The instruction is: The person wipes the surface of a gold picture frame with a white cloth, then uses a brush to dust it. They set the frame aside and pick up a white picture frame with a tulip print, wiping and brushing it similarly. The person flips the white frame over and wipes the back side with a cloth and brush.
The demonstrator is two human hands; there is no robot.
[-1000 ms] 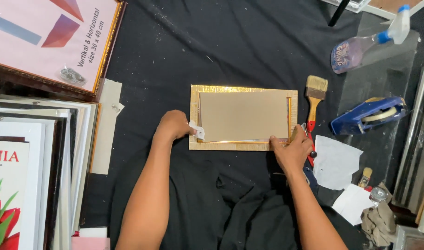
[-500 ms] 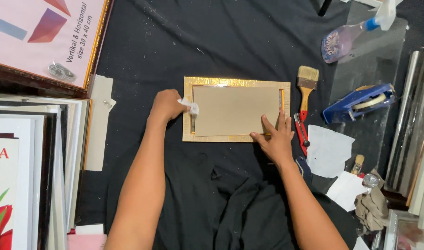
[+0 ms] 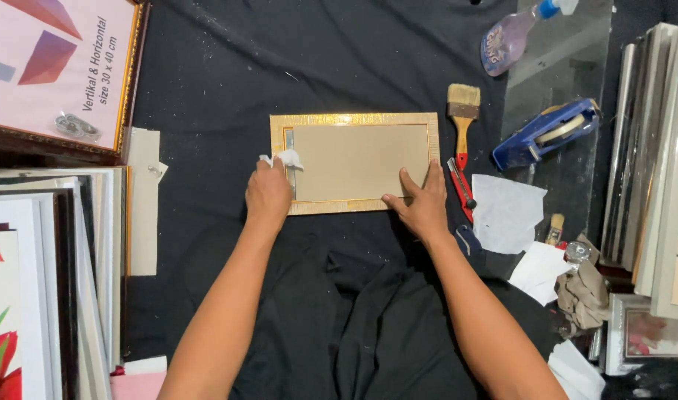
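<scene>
Gold-rimmed frame [image 3: 353, 119] lies face-down, tan backing; left hand [image 3: 268, 194] pinches white tissue [image 3: 285, 158]; right hand [image 3: 422, 205] spread flat.

Glossy gold frame [image 3: 353, 119], matt cardboard backing [image 3: 359, 161], matt black cloth [image 3: 228, 67].

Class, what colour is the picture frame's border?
Gold, seen in the head view: picture frame.

Black cloth [image 3: 339, 67] covers the work surface. Paintbrush [image 3: 462, 118] lies beside red utility knife [image 3: 461, 190]. Blue tape dispenser [image 3: 546, 132] and spray bottle [image 3: 510, 38] rest on clear sheet [image 3: 568, 59]. Stacked frames [image 3: 35, 281] at left edge.
</scene>
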